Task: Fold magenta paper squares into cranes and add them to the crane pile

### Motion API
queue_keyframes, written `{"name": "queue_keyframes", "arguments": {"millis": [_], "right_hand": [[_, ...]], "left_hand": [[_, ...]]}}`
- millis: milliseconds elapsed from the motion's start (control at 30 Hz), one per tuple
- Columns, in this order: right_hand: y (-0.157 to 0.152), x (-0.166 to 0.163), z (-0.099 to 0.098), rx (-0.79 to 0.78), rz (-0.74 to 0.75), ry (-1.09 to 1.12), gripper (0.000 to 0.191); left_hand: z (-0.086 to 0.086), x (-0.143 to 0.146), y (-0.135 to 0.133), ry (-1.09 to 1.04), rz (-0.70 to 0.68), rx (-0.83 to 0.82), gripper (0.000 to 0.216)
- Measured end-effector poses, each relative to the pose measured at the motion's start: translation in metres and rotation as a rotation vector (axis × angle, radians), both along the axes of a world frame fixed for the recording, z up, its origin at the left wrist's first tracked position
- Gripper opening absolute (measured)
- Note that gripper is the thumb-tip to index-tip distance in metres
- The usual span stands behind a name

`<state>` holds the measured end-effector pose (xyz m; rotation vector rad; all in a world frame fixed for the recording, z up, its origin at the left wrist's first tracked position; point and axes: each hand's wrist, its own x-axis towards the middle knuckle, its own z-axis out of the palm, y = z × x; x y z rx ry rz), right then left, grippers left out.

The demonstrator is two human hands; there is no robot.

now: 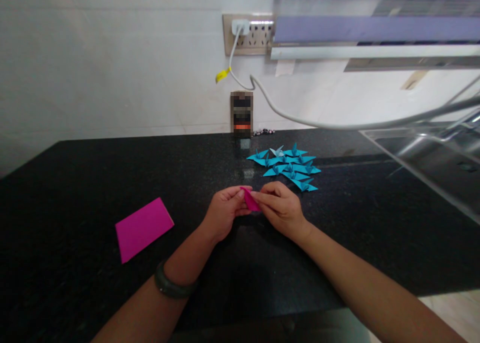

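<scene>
Pale tiled wall (112,68) stands behind a glossy, speckled black stone desk (71,193). Near the centre, a person's left hand (225,210) and right hand (281,205) meet at a small folded piece of bright pink paper (250,201); each hand is closed in a pinch on it, one at either side. On the left forearm (188,258) is a dark, rounded bangle (168,285). Well apart, to the left of the hands, lies a flat magenta paper rectangle (144,230). Just beyond the right hand, bright blue folded-paper cranes (290,170) sit close together (one pale blue crane (277,152) is among them). Farther back, a dark, phone-like device (242,113), its front pixelated, stands upright by the wall. Above it, a white plug (240,27) with a grey cable (279,111) and yellow tag (222,75) fills part of a socket panel (258,45). Far right, part of a metal sink (446,158) shows.
</scene>
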<state>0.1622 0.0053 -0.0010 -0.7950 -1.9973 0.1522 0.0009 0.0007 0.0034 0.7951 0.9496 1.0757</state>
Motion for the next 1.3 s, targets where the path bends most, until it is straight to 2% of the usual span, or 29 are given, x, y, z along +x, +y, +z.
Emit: {"name": "queue_keyframes", "arguments": {"millis": [167, 400, 600, 800, 900, 1000, 1067, 1200, 1300], "right_hand": [[0.004, 0.006, -0.001, 0.064, 0.062, -0.143, 0.024], [0.007, 0.010, 0.002, 0.058, 0.097, -0.246, 0.022], [0.006, 0.009, 0.004, 0.033, 0.116, -0.250, 0.021], [0.003, 0.007, 0.008, -0.030, 0.152, -0.238, 0.020], [0.001, 0.003, 0.009, -0.160, 0.186, -0.114, 0.015], [0.001, -0.002, 0.007, -0.386, 0.145, 0.088, 0.017], [0.002, -0.005, 0.002, -0.556, 0.094, 0.189, 0.012], [0.004, -0.007, -0.006, -0.865, 0.088, 0.229, 0.019], [0.005, -0.006, -0.006, -0.976, 0.098, 0.219, 0.024]], "left_hand": [[0.004, -0.003, 0.001, -0.053, -0.036, -0.031, 0.022], [0.007, -0.004, 0.002, -0.061, -0.055, -0.057, 0.019], [0.007, -0.003, 0.001, -0.035, -0.050, -0.045, 0.021], [0.003, -0.001, 0.000, 0.088, -0.008, 0.024, 0.025], [0.002, 0.001, -0.001, 0.155, 0.028, 0.056, 0.026], [0.003, 0.003, -0.002, 0.239, 0.041, 0.098, 0.026], [0.003, 0.003, -0.002, 0.268, 0.038, 0.118, 0.025], [0.004, 0.004, -0.002, 0.287, 0.049, 0.131, 0.024], [0.003, 0.004, -0.002, 0.292, 0.071, 0.145, 0.023]]}}
